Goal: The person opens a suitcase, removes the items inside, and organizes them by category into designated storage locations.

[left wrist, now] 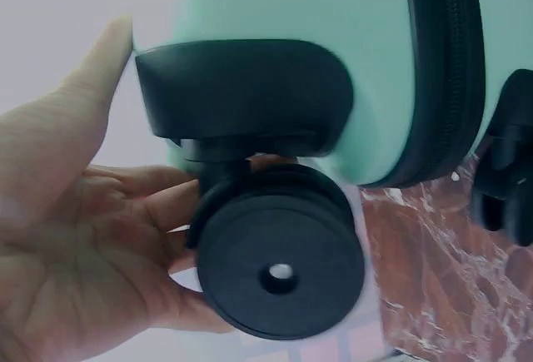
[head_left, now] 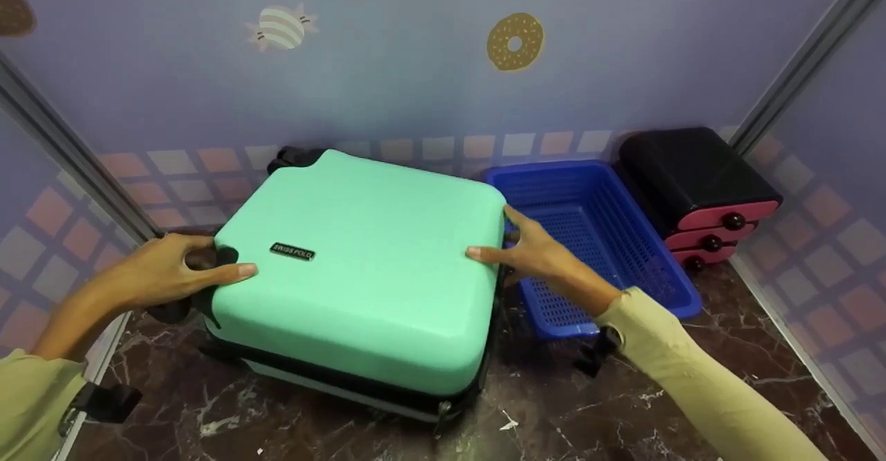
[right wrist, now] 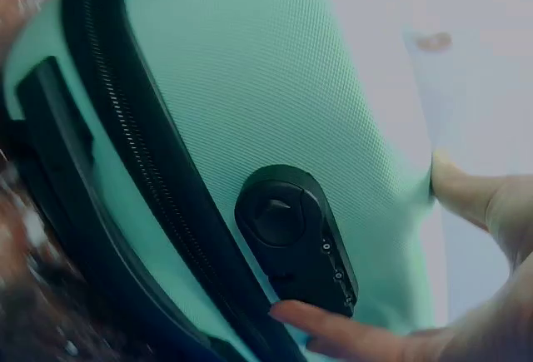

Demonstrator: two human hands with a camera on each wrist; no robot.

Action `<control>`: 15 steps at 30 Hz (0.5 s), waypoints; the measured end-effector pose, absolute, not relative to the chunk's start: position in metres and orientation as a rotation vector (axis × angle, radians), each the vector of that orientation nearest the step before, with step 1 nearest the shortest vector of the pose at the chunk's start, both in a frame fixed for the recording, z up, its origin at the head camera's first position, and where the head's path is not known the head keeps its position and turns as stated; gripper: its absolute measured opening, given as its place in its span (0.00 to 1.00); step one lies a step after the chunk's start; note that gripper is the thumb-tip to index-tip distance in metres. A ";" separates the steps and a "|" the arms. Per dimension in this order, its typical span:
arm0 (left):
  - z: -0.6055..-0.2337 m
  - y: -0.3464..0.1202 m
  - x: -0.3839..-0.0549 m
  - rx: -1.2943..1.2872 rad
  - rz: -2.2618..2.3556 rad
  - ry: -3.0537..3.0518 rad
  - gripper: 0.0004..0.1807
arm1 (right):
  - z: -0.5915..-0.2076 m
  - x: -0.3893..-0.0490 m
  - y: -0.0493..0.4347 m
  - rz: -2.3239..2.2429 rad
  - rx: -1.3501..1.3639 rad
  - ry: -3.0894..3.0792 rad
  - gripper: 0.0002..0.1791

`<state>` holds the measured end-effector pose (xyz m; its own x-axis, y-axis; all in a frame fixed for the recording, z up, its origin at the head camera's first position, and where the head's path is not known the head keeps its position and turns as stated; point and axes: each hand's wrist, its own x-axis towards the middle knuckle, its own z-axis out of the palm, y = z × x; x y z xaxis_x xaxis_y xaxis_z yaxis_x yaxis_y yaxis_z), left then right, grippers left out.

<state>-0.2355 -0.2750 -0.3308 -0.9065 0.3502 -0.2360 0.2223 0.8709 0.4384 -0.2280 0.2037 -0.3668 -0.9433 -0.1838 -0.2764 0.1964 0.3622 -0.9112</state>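
Showing black nameplate (head_left: 292,251): rounded mint-green suitcase (head_left: 377,239).

Small enclosed indoor space, exact use undetermined, lilac walls (head_left: 401,66), candy print (head_left: 281,28), doughnut print (head_left: 515,26), metal corner strip (head_left: 808,57), marbled floor (head_left: 554,399)

Worn equipment, head view
Left sleeve (head_left: 31,405) (8 o'clock) and right sleeve (head_left: 713,385) (4 o'clock): pale yellow-green. Black, blocky left mount (head_left: 111,402) and right mount (head_left: 597,354) at the wrists.
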 end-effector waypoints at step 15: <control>-0.310 -0.239 -0.253 0.309 0.360 2.718 0.53 | -0.366 -0.268 0.215 -1.535 -0.065 2.523 0.52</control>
